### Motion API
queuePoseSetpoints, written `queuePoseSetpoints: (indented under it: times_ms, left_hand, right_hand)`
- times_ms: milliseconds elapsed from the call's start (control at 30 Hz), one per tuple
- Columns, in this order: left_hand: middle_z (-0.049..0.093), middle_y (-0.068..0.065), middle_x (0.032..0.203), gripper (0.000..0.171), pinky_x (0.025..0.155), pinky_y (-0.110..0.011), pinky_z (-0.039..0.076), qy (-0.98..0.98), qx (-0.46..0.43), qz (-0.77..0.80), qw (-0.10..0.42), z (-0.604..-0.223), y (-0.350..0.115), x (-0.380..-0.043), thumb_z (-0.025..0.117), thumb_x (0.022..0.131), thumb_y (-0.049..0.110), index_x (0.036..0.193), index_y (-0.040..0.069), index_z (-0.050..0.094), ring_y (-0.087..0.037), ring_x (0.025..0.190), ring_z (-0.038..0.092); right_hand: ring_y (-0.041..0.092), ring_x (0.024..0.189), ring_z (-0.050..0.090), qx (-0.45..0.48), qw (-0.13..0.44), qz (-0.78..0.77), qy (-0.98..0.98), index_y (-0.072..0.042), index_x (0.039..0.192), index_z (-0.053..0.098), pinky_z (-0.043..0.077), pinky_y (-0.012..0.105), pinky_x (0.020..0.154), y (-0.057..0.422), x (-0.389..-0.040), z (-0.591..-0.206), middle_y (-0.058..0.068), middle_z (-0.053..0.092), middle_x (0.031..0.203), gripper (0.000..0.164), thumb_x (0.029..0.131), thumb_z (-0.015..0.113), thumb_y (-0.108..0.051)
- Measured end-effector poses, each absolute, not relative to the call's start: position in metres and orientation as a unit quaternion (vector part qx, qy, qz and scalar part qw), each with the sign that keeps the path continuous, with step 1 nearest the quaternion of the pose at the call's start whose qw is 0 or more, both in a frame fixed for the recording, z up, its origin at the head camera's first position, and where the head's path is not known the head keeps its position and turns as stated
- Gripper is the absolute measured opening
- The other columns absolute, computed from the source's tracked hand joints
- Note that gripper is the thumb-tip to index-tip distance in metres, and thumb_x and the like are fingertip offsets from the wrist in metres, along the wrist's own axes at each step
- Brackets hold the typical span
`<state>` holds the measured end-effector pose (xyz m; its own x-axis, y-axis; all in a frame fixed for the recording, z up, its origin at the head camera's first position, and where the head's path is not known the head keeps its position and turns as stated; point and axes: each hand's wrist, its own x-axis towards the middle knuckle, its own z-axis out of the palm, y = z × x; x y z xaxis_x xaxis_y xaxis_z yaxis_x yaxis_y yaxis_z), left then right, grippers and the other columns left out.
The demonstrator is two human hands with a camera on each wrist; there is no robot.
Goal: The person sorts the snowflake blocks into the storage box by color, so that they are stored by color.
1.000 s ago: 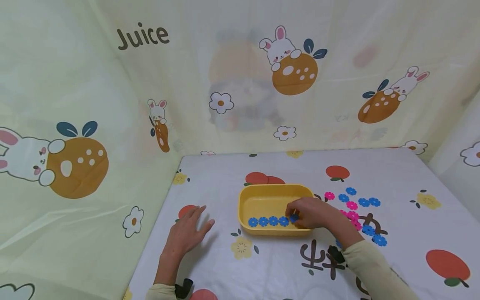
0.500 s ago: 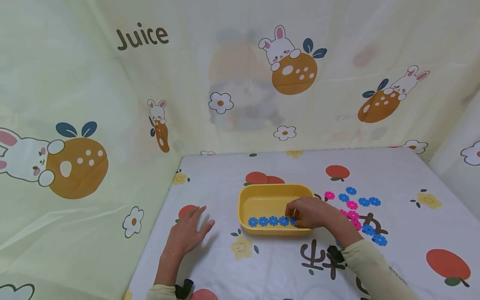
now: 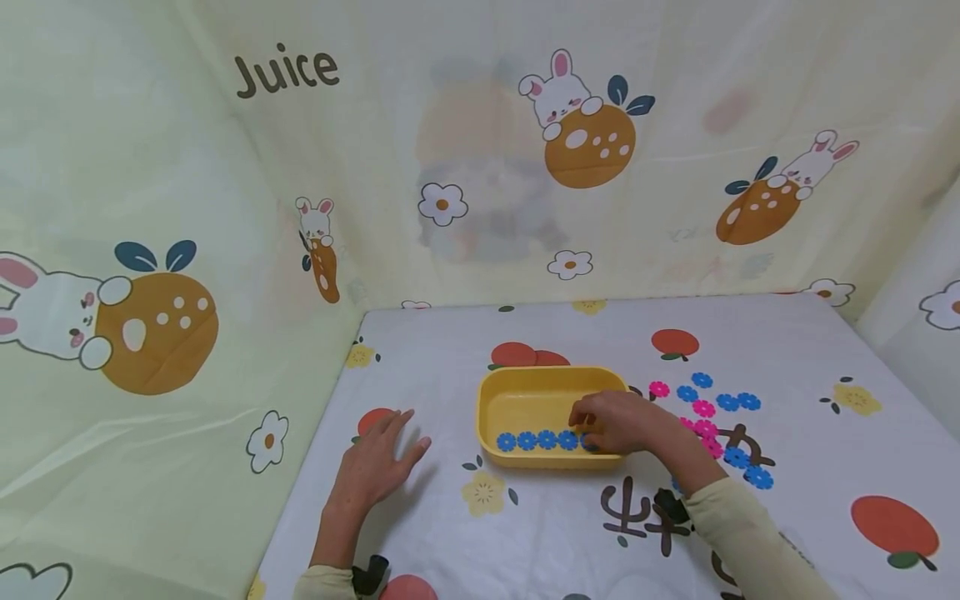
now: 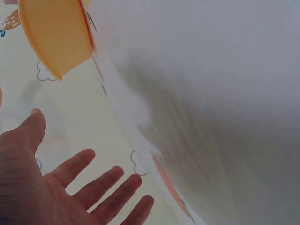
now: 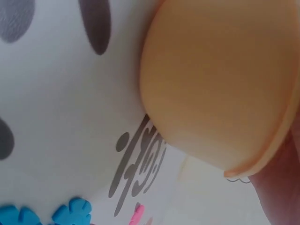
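Note:
A yellow tray [image 3: 555,462] stands on the patterned cloth. Along its near side runs a row of several blue flower-shaped pieces [image 3: 547,439]. My right hand [image 3: 618,423] reaches over the tray's right end, fingers curled at the blue flower-shaped piece [image 3: 585,442] that ends the row. Thumb and fingers partly cover that piece. In the right wrist view the tray's outer wall [image 5: 215,84] hides most of this hand. My left hand [image 3: 375,468] hovers left of the tray, apart from it, holding nothing; the left wrist view shows its fingers [image 4: 101,187] spread.
Loose blue flower pieces [image 3: 737,457] and pink flower pieces [image 3: 703,409] lie scattered right of the tray, some partly behind my right forearm. A printed curtain [image 3: 480,167] rises behind the table and on its left side.
The blue piece under my right hand has gone from slightly raised and tilted to lying in line with the row. My right fingers have shifted slightly; my left hand stays put.

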<state>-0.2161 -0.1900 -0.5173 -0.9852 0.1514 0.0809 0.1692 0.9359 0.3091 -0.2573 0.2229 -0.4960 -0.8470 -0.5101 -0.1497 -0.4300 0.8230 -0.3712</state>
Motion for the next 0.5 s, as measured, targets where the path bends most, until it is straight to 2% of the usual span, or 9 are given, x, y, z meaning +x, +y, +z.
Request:
queuePoseSetpoints:
  times_ms: [200, 500]
  left_hand:
    - [0.055, -0.016, 0.160, 0.069, 0.105, -0.066, 0.053, -0.983, -0.087, -0.158, 0.031, -0.516, -0.189, -0.217, 0.061, 0.104, 0.060, 0.159, 0.018, 0.054, -0.037, 0.142, 0.057]
    - [0.055, -0.016, 0.160, 0.070, 0.106, -0.065, 0.052, -0.984, -0.085, -0.156, 0.028, -0.516, -0.186, -0.216, 0.062, 0.104, 0.060, 0.159, 0.017, 0.054, -0.037, 0.144, 0.056]
  right_hand:
    - [0.023, 0.110, 0.069, -0.229, 0.105, -0.172, 0.952, -0.020, 0.119, 0.078, 0.060, 0.048, 0.097, 0.222, -0.253, -0.482, -0.004, 0.075, 0.114, 0.025, 0.095, 0.084, -0.026]
    - [0.030, 0.114, 0.070, -0.263, 0.051, -0.167, 0.949, -0.014, 0.121, 0.078, 0.061, 0.050, 0.096, 0.225, -0.252, -0.468, 0.004, 0.076, 0.120, 0.030, 0.095, 0.084, -0.027]
